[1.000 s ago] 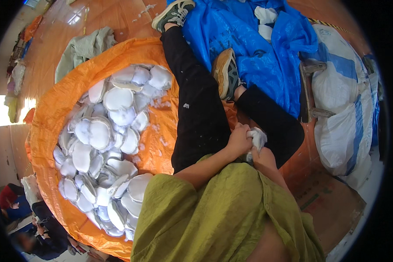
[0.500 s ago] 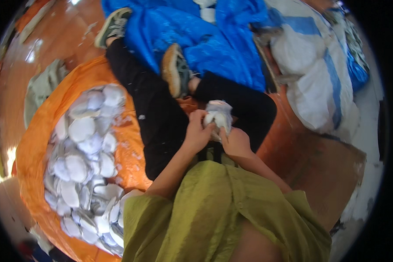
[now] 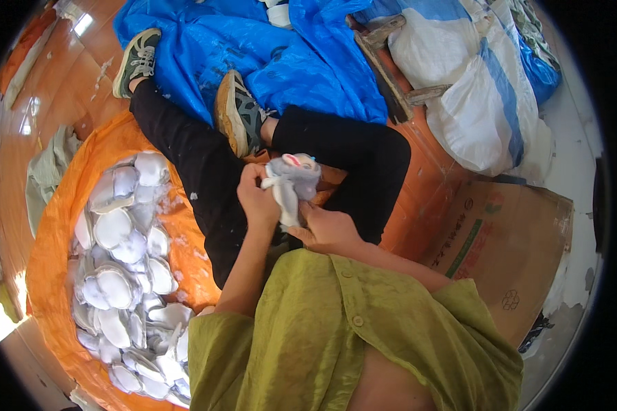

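Between the black-clad legs, fingers of left hand and right hand clamp a grey-white plush piece, seemingly part-done, while plenty of pale pads lie heaped on orange sheeting!

Your left hand and right hand are hiding parts of the grey-and-white soft piece, whose coloured details are showing too small to tell. Your left sleeve is covering some white pads; the view's top edge is cropping the blue sheet.
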`<state>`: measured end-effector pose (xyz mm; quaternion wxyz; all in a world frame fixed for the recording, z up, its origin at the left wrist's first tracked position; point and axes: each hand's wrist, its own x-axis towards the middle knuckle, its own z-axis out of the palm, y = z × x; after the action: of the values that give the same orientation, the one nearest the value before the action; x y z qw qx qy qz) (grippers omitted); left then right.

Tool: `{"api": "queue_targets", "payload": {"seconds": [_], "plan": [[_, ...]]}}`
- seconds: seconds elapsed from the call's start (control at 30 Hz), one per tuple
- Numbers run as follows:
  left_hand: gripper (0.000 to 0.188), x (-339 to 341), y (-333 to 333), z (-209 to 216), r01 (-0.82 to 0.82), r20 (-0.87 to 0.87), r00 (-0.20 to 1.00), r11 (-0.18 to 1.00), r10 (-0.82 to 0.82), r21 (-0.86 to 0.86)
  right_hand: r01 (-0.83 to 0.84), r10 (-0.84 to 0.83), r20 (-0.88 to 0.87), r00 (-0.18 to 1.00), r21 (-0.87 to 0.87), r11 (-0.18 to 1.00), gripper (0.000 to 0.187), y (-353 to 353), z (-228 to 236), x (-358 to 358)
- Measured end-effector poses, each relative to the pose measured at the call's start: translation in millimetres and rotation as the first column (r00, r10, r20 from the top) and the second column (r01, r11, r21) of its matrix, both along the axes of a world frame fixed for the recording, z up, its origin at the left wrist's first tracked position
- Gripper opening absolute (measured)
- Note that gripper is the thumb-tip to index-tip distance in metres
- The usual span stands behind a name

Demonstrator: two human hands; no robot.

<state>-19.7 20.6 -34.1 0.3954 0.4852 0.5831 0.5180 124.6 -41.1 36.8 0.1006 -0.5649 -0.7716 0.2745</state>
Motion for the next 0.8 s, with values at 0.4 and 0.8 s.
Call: {"api": "queue_targets", "payload": {"seconds": [0.4, 0.8], "plan": [[0.028, 19, 0, 48, 0.241, -0.039, 0.970, 0.947, -0.238, 0.213, 0.243, -0.313, -0.598, 0.738, -0.196, 0.950, 0.051, 26, 24, 32], [0.031, -12, 9, 76, 0.710, 0.539, 0.648, 0.683, -0.538, -0.172, 0.428, -0.367, -0.513, 0.776, 0.002, 0.904, 0.047, 33, 18, 49]]}}
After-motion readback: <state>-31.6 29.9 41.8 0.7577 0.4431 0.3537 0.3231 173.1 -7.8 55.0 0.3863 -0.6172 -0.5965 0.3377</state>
